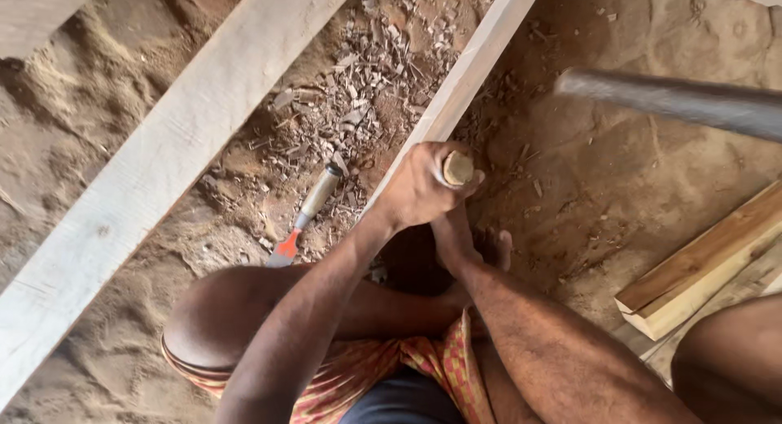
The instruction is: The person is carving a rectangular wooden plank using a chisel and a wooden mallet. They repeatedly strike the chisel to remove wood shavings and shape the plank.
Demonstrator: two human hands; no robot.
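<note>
My left hand [417,188] is closed around the round wooden handle of a chisel [458,167], held upright against the edge of a narrow pale plank [481,57]. My left arm reaches in from the bottom left. A dark, blurred bar [676,102], like a hammer or mallet, crosses the upper right and runs off the right edge. My right hand does not show. A bare leg lies under my left hand, its foot [493,249] beside the plank.
A wide pale board [163,163] runs diagonally on the left. Wood chips [366,82] litter the sandy ground between the boards. A second tool [309,212] with a wooden handle and orange end lies there. Stacked timber pieces [700,269] sit at the right.
</note>
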